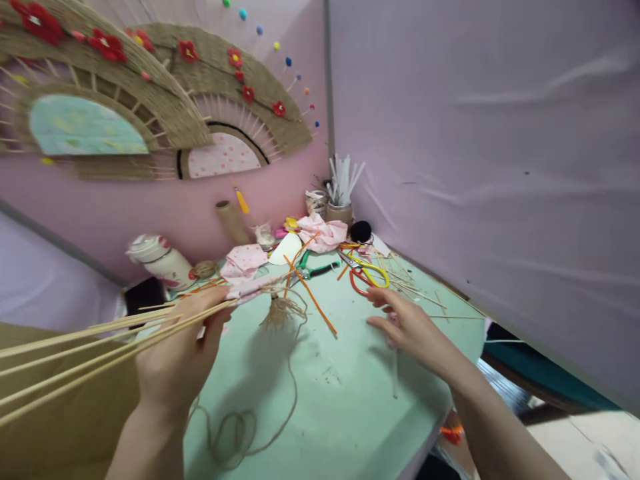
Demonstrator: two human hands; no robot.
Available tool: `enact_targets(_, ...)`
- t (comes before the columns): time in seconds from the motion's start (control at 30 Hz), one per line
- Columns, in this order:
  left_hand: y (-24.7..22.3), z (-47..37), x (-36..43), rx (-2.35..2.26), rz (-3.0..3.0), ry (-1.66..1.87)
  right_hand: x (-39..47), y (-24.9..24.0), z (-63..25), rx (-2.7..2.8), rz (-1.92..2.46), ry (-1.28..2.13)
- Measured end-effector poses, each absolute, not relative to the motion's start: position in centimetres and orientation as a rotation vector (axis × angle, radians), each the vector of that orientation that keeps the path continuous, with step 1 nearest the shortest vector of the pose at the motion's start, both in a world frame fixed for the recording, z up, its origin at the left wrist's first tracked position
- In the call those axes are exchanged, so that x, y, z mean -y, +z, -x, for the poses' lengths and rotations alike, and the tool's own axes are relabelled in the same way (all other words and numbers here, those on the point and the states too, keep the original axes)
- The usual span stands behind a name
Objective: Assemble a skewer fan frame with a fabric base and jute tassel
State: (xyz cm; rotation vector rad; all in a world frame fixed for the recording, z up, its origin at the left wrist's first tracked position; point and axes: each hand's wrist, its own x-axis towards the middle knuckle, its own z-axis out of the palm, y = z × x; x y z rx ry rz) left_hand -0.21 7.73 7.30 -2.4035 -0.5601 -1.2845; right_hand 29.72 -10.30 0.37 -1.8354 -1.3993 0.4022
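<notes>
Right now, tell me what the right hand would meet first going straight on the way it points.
Most likely the red scissor handle, just ahead of the right hand; the hand's height above the table is unclear, so it might pass over.

Soft lt, diffuse shadows, slt blur

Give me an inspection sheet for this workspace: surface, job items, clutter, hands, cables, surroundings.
Surface: pale green tabletop, with dark specks.
Job items: thin wooden sticks; twine tassel; loose twine.
Clutter: green-handled pliers, red-and-yellow scissors, orange pipe cleaner, pink cloth, white bottle.
Hands: left hand grips the sticks; right hand, fingers apart, beside the scissors, contact unclear.
Cables: nothing seen on the tabletop.
Surroundings: purple-covered wall, two fan-shaped hangings with red flowers.
</notes>
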Motion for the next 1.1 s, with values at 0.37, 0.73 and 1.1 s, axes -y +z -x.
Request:
enact_targets(0.37,6.4,0.1,-8.0,0.678,2.357,-1.36,14.9,-3.9,-34.1,1.491,2.338,0.278)
enact_targets(0.73,6.8,0.3,-7.6,0.63,2.456,-1.338,14.4,-0.7,-31.7,1.326,1.712,0.561)
enact_targets(1.1,5.8,-0.1,-7.4,0.519,2.395,-1.478,13.6,2.2,-20.6,1.155,1.306,0.687)
